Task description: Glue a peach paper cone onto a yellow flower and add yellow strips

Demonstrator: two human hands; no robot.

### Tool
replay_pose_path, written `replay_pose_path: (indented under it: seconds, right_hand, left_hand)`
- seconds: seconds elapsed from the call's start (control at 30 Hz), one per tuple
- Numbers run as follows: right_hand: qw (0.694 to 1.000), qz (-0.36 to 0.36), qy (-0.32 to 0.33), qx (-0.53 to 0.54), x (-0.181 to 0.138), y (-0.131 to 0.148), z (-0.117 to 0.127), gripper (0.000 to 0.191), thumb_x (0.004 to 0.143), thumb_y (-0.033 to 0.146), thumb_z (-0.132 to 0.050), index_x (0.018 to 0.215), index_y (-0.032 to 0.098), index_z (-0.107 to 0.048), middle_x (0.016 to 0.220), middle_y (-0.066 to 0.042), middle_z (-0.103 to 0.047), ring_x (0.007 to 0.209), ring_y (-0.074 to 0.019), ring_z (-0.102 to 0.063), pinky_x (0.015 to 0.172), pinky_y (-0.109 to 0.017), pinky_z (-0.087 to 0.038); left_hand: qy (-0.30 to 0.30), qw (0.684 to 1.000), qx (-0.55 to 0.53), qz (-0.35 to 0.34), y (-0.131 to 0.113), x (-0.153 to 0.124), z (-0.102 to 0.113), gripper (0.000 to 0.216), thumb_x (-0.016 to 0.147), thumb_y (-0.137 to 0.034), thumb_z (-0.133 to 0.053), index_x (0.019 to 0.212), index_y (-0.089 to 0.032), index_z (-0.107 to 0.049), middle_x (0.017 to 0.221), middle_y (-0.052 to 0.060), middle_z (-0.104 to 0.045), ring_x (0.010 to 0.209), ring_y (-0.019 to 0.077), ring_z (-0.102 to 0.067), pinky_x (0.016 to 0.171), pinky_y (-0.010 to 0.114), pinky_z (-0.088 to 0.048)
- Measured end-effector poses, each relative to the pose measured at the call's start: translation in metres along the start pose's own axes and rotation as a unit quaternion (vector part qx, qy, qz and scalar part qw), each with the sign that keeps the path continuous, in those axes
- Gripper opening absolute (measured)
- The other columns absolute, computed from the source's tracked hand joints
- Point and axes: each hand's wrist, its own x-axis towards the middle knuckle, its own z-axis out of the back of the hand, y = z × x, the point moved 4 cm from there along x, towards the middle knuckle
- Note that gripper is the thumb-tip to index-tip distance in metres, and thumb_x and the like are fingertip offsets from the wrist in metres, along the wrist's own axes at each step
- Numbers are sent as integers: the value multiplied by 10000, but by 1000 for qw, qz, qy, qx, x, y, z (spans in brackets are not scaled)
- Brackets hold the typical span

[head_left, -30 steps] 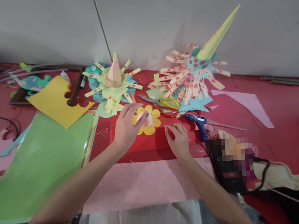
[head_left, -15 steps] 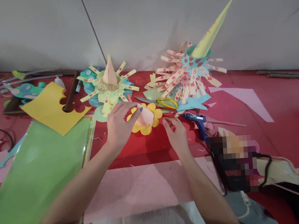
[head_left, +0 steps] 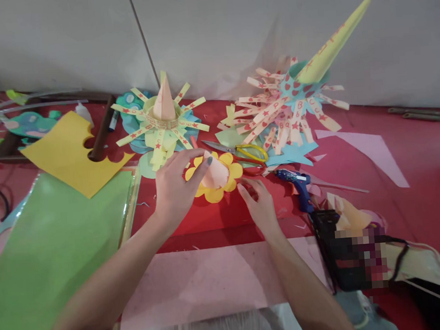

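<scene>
My left hand (head_left: pixel 176 188) pinches a small pink paper cone (head_left: pixel 216 174) that sits on a yellow paper flower (head_left: pixel 216 191). The flower lies on a red sheet (head_left: pixel 216 213). My right hand (head_left: pixel 259 205) rests on the red sheet just right of the flower, fingers spread and holding nothing. Scissors with yellow and red handles (head_left: pixel 246 155) lie just behind the flower.
A blue glue gun (head_left: pixel 298 183) lies right of my right hand. Two finished paper cone ornaments (head_left: pixel 163 119) (head_left: pixel 298 96) stand at the back. A green sheet (head_left: pixel 48 247), a yellow sheet (head_left: pixel 66 153) and a pink sheet (head_left: pixel 209 281) lie around. A black bag (head_left: pixel 343 257) sits right.
My left hand has shifted its grip on the pink cone, tilting it over the yellow flower. My right hand has slid a little left along the red sheet toward the flower.
</scene>
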Motion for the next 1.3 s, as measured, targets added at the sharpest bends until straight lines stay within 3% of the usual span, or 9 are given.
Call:
replay_pose_path:
  seconds: [0.23, 0.37, 0.53, 0.77, 1.13, 1.3]
  right_hand:
    - [996, -48, 52, 49, -3, -3, -6, 317, 764, 465, -585, 892, 188, -670, 897, -64, -695, 792, -181, -623, 671, -295, -488]
    - [989, -80, 77, 102, -4, -3, -10, 295, 731, 450, -613, 859, 187, -657, 736, -30, -676, 598, -133, -593, 552, -253, -468]
    - [976, -144, 114, 114, -4, -7, -17, 394, 708, 495, -609, 922, 166, -637, 515, 32, -563, 345, -82, -418, 343, -216, -294]
    - [978, -122, 123, 112, -3, -5, -18, 292, 695, 469, -620, 743, 181, -615, 411, 70, -459, 348, -73, -391, 378, -209, -285]
    - [959, -161, 143, 187, -3, -6, -22, 351, 645, 485, -646, 776, 167, -580, 448, 72, -512, 355, -65, -440, 392, -196, -370]
    - [959, -169, 152, 168, -3, -4, -21, 349, 679, 503, -613, 767, 167, -576, 596, 6, -638, 362, -60, -454, 351, -190, -348]
  left_hand:
    - [6, 1000, -7, 10, 1, -1, -6, 125, 853, -288, -541, 903, -229, -639, 902, -28, -700, 842, 131, -641, 751, 248, -501]
    - [20, 1000, -12, 1, 1, -5, -13, 110, 835, -254, -564, 908, -217, -637, 931, -16, -702, 855, 138, -644, 781, 266, -492]
    - [36, 999, -28, -4, 2, -9, -20, 109, 826, -229, -571, 909, -219, -643, 909, -24, -704, 843, 129, -638, 771, 252, -485]
    - [36, 999, -22, 5, 1, -9, -20, 103, 838, -239, -559, 895, -217, -643, 905, -15, -701, 837, 139, -635, 776, 270, -479]
    - [22, 999, -7, -22, 0, -12, -22, 91, 834, -216, -581, 900, -224, -644, 881, -32, -704, 837, 126, -632, 758, 235, -472]
    - [16, 999, -10, -42, -1, -15, -24, 88, 841, -216, -576, 904, -220, -637, 915, -26, -710, 850, 127, -640, 783, 240, -471]
